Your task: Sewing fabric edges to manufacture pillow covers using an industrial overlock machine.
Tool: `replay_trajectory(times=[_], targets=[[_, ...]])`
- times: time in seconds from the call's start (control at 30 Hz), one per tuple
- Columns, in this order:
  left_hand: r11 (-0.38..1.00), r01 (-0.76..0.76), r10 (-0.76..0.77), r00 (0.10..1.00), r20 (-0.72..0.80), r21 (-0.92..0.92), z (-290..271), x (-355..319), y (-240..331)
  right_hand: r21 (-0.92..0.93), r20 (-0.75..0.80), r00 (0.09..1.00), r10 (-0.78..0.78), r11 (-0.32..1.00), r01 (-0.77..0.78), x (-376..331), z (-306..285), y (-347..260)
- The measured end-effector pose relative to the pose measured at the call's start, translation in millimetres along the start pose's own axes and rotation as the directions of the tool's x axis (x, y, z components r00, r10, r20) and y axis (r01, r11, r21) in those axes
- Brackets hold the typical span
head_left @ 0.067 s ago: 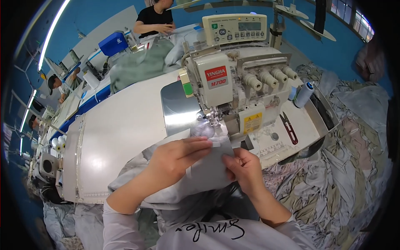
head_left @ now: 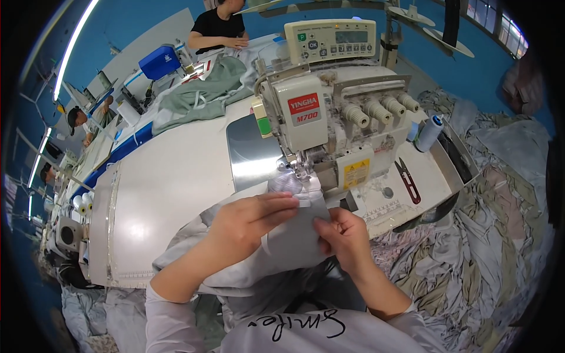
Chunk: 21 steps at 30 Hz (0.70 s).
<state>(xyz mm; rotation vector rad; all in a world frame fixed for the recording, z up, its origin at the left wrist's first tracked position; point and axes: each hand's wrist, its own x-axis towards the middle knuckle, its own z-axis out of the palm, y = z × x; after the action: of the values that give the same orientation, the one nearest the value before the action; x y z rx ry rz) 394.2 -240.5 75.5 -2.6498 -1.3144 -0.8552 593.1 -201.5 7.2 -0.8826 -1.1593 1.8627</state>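
A piece of grey fabric [head_left: 294, 235] runs from my lap up to the presser foot [head_left: 303, 167] of a white overlock sewing machine [head_left: 303, 112]. My left hand [head_left: 247, 223] lies on it with fingers stretched out flat, their tips just short of the foot. By those fingertips a small white strip [head_left: 304, 203] shows on the cloth. On the fabric's right edge, my right hand [head_left: 347, 235] is closed in a pinch, thumb on top. Sheer pale material [head_left: 285, 181] lies at the left of the foot. The needle itself is too small to make out.
Red-handled thread snips [head_left: 408, 181] and a blue thread spool [head_left: 429, 133] are on the machine's right side. A control panel [head_left: 331, 40] stands behind. Heaped fabric [head_left: 471, 276] fills the right. Beyond the white table [head_left: 170, 194], a person in black [head_left: 218, 26] sits near a green garment [head_left: 206, 94].
My hands stay almost in place on the grey fabric. Across the table, the green garment has shifted and flattened, and the other person's hand has moved slightly.
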Motion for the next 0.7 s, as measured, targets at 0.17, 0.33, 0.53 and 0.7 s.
replay_trajectory(times=[0.17, 0.33, 0.53, 0.7], targets=[[0.999, 0.029, -0.029, 0.999, 0.032, -0.024, -3, 4, -4, -0.008, 0.023, 1.000, -0.003, 1.000, 0.003, 6, 0, -5], [0.990, 0.131, -0.128, 0.991, 0.045, -0.059, -6, 15, -20, 0.046, 0.094, 0.995, -0.033, 0.999, 0.029, 13, 0, -10], [0.977, 0.204, -0.205, 0.979, 0.016, 0.062, -14, 26, -49, 0.033, 0.093, 0.995, -0.031, 0.999, 0.028, 12, 3, -14], [0.837, 0.473, -0.419, 0.877, -0.234, 0.274, -25, 4, -7, 0.002, 0.077, 0.997, -0.016, 1.000, 0.016, 15, -4, -18]])
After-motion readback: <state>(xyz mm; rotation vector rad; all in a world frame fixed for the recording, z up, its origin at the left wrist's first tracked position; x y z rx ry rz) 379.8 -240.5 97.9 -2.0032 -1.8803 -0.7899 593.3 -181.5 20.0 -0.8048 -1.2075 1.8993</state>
